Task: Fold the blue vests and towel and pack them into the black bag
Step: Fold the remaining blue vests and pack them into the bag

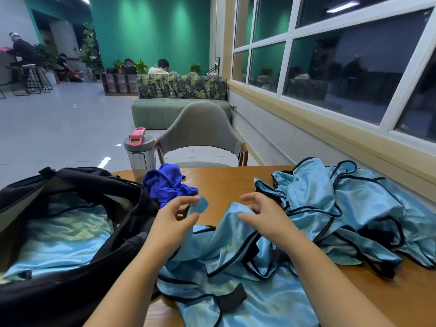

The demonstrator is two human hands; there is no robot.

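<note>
Vest [236,251] bunched on table [224,182]; left hand [174,220] pinching an edge, right hand [262,215] loosely curled on fabric. Better to find both shoulders and spread flat before folding.

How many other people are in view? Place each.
3: a white-capped person at far-left stools, a dark-clothed person seated right of them, a light-shirted person behind the leaf-print sofa. Others may be hidden.

dim, soft focus, wide-angle edge distortion

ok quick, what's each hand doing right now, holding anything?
Left hand: pinching a bit of the light blue vest.
Right hand: fingers loosely curled over the same vest; whether it grips cannot be told.
</note>
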